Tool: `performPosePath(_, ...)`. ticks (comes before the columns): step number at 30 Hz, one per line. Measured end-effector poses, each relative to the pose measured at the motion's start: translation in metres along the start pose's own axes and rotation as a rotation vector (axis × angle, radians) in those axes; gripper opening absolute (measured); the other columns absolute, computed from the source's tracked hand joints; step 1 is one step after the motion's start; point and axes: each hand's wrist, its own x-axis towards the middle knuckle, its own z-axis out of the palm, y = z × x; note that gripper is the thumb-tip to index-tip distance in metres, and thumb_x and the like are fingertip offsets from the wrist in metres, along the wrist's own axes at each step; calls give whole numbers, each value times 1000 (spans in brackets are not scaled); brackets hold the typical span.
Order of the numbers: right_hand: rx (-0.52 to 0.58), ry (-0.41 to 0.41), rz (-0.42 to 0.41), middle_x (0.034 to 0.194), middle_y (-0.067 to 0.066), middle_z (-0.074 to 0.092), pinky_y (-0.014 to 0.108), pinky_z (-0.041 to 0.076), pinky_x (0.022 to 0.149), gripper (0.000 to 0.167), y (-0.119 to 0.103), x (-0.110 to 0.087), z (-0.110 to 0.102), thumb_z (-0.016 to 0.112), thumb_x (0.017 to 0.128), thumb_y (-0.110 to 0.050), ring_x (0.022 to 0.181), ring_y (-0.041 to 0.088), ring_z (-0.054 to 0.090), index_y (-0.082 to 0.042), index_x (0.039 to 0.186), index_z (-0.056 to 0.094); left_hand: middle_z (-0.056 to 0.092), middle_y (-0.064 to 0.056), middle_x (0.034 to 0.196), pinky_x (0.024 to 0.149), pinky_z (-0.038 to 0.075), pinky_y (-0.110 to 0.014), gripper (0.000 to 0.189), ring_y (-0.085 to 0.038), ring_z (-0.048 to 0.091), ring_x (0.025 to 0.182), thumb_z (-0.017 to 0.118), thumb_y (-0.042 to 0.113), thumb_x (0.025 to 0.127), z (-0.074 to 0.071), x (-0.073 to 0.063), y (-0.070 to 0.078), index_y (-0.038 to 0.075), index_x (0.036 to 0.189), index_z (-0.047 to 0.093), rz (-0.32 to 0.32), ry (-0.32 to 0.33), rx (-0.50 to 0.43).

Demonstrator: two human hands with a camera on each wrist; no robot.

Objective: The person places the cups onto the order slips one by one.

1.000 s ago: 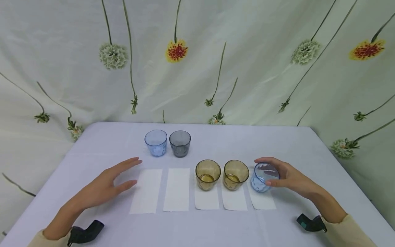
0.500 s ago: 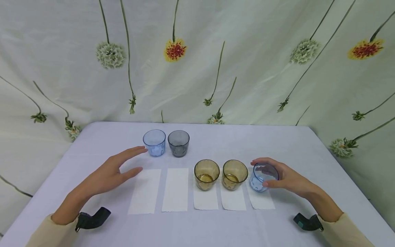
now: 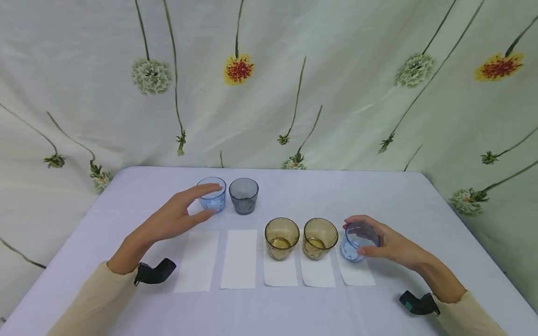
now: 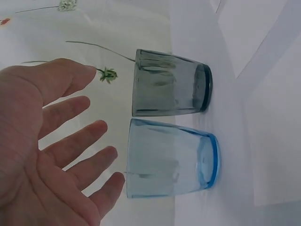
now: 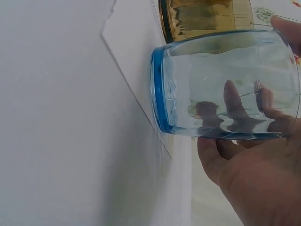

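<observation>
Reaching toward the table's eleven o'clock, the person's left hand (image 3: 180, 215) has advanced from beside the paper strips up to the far pale-blue ribbed glass tumbler (image 3: 213, 196), and the left-wrist view shows its fingers (image 4: 80, 141) spread and straight just short of the glass wall, with a sliver of space between them and it, so nothing is gripped yet. That tumbler (image 4: 171, 165) stands upright, touching or almost touching the smoke-grey ribbed glass tumbler (image 3: 244, 195) at its three o'clock side. The right hand (image 3: 391, 242) has scarcely moved over the last second: it holds the near pale-blue glass tumbler (image 3: 357, 242), fingers and thumb curled round the wall, the base resting on the rightmost white paper strip (image 3: 357, 273) at about four o'clock on the lilac-white tablecloth (image 3: 294, 196); the right-wrist view shows the fingertips (image 5: 230, 94) through the glass. At its nine o'clock side two amber glass tumblers (image 3: 281, 238) (image 3: 320, 238) stand on their own strips, while two further white paper strips (image 3: 197, 259) (image 3: 239, 257) lie bare, near the left hand at five o'clock from it. Judging by this shift, the work in hand has passed from the settled right-hand glass to the far blue one, which stays in place at the back.
</observation>
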Motion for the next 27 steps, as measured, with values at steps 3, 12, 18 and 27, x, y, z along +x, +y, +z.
performPosePath(3, -8, 6, -2, 143, 19, 47, 12, 35, 104, 64, 0, 0, -1, 72, 91, -9, 129, 7, 49, -5, 147, 40, 48, -6, 153, 115, 34, -57, 53, -30, 38, 146, 65, 22, 99, 4, 14, 2, 14, 149, 48, -2, 1, -15)
performPosePath(12, 9, 1, -6, 144, 18, 47, 13, 36, 104, 64, 2, 0, 0, 72, 92, -9, 130, 6, 48, -5, 147, 39, 50, -5, 151, 117, 32, -54, 51, -29, 39, 145, 64, 23, 99, 10, 46, 5, 14, 147, 50, -15, -3, -40)
performPosePath(18, 0, 8, -17, 143, 20, 48, 14, 36, 104, 63, 1, -1, 0, 71, 92, -9, 129, 7, 49, -4, 146, 40, 49, -6, 152, 115, 33, -56, 50, -28, 39, 144, 66, 23, 98, 11, 64, 6, 16, 145, 52, -40, 2, -64)
performPosePath(27, 15, 4, 10, 143, 22, 46, 14, 37, 103, 63, 0, -1, 2, 71, 92, -9, 129, 9, 49, -4, 146, 40, 50, -8, 151, 114, 35, -56, 53, -29, 40, 144, 76, 28, 90, 20, 83, 3, 18, 139, 58, -66, -35, -92)
